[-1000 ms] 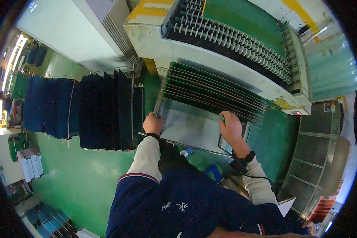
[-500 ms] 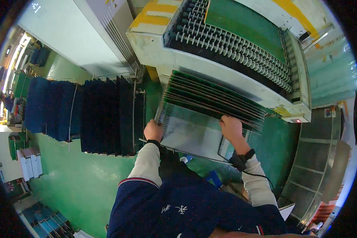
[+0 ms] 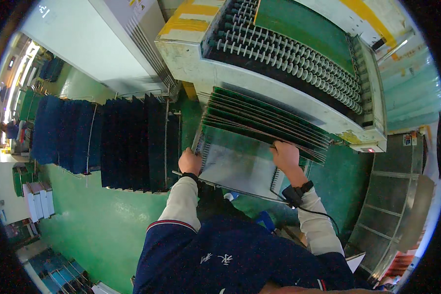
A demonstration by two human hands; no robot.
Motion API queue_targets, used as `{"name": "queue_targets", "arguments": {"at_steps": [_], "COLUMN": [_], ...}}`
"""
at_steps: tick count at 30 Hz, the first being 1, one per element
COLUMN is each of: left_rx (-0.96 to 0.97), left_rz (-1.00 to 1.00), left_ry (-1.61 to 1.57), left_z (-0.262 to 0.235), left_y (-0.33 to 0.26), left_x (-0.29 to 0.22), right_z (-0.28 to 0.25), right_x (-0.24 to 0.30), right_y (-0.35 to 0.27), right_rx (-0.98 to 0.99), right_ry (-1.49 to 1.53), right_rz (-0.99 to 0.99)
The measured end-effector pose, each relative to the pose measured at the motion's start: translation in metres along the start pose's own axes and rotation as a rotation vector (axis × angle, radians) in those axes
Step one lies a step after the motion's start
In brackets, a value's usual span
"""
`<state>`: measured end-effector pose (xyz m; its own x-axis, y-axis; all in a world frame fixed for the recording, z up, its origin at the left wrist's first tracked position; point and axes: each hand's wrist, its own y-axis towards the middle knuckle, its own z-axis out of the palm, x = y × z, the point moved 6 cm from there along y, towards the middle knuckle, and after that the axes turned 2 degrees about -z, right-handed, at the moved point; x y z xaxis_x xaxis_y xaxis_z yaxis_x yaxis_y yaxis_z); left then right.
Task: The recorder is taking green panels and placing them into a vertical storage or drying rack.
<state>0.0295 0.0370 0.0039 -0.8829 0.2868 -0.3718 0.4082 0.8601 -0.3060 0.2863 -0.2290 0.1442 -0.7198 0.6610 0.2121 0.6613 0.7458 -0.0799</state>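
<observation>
Head view: thin green boards (image 3: 264, 120) were seen, flat and dark-faced with pale brownish edges, stood tilted in a close row in the metal rack (image 3: 278, 180), just beside the roller machine (image 3: 230, 73). The nearest edge was grasped by the right hand (image 3: 285, 157), fingers bent. Left hand (image 3: 189, 161) was curled at the rack's left side; its grip couldn't be told.

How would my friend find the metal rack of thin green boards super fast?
Look for the big cream machine with rows of white wheels. Just below it in the picture, by the person's left hand and right hand, is the metal rack. Its thin boards are green, unlike the dark blue panels leftward.
</observation>
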Motion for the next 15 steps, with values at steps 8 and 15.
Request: {"name": "queue_targets", "arguments": {"at_steps": [8, 15], "left_rx": [-0.007, 0.014], "left_rz": [-0.027, -0.028], "left_ry": [0.001, -0.045], "left_z": [0.002, 0.005], "left_y": [0.002, 0.004], "left_x": [0.004, 0.005], "right_z": [0.006, 0.011], "right_x": [-0.001, -0.003], "right_y": [0.0, -0.006], "right_rx": [0.104, 0.061], "right_ry": [-0.001, 0.054], "right_rz": [0.044, 0.039]}}
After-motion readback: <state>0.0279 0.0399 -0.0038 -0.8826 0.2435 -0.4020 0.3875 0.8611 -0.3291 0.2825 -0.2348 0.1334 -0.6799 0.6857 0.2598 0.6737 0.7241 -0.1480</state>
